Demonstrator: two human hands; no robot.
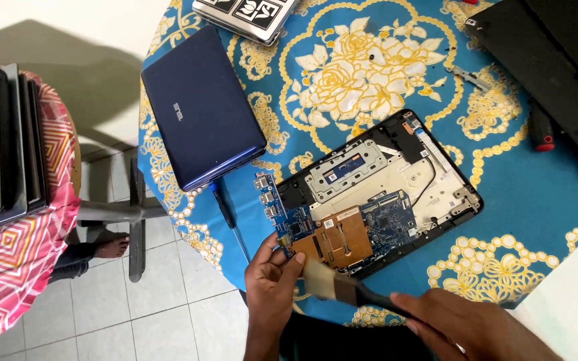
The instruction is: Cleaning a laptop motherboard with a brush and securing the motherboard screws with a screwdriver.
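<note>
An opened laptop base (449,194) lies on the table with its blue circuit board (382,224) and copper-coloured heat plate (342,235) exposed. My left hand (270,287) pinches the near left end of the board (282,237), lifting it slightly off the base. My right hand (466,327) grips the dark handle of a paintbrush (352,291), whose pale bristles (319,277) rest against the board's near edge beside my left fingers.
A closed dark blue laptop (199,107) lies to the left, a screwdriver (225,207) beside it. A black laptop part (556,60) and a red-tipped tool (541,130) sit at right. The table edge (188,234) drops to tiled floor; stacked laptops (1,140) rest on a chair at left.
</note>
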